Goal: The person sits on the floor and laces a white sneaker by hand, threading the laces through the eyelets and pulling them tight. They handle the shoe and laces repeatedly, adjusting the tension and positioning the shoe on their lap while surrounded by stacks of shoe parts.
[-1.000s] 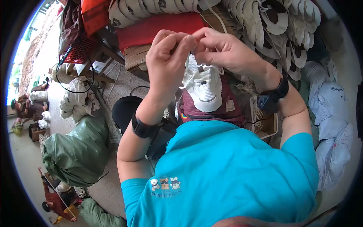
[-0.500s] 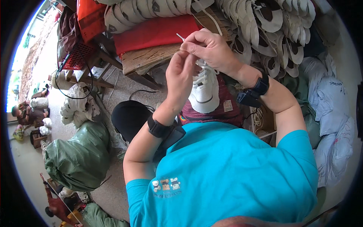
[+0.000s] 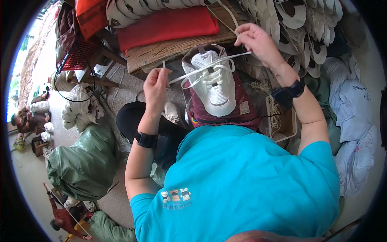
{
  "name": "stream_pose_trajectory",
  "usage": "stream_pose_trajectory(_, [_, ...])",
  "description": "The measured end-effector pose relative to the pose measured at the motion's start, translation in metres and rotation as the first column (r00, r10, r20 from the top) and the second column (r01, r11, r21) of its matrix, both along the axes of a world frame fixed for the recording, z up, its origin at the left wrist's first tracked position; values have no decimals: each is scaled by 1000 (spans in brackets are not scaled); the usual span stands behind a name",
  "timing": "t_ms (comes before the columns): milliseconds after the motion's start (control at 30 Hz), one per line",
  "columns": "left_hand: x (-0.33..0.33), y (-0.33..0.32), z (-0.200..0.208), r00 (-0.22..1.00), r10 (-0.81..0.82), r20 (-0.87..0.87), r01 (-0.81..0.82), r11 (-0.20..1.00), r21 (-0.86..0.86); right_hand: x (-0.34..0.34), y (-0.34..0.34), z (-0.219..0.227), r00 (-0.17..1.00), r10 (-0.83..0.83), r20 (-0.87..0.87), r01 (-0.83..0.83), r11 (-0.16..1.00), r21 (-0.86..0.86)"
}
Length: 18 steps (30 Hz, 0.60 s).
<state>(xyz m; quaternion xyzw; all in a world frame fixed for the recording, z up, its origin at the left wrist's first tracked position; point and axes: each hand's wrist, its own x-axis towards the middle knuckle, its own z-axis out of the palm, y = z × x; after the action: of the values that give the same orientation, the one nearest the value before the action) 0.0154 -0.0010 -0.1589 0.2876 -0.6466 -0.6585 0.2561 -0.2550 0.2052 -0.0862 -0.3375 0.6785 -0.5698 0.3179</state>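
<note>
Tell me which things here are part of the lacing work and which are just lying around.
In use:
- white shoe resting on the maroon cloth on the lap
- white lace, one end in the left hand, the other in the right hand

Lying about:
- stacked shoe uppers
- red cushion
- wooden bench
- green sack
- small box of laces

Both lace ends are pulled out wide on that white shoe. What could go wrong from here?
1. The left hand pinches the lace near its tip; it might slip free.
2. The white shoe only rests on the maroon cloth on the lap, so uneven pulling by the right hand could tip it.
</note>
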Motion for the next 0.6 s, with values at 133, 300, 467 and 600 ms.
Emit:
stream_pose_trajectory(133, [-11,18,0,996,-88,-17,87,993,-84,28,0,-15,981,192,-13,-191,981,42])
stream_pose_trajectory(300, [-18,29,0,987,-141,72,143,990,-12,37,1,-20,985,173,19,-174,981,81])
stream_pose_trajectory(467, [-13,34,2,979,-69,190,147,887,-437,38,-1,-19,922,166,-350,-98,974,203])
stream_pose_trajectory(600, [-10,42,12,967,-53,248,182,829,-529,45,-8,-2,899,186,-397,-89,964,251])
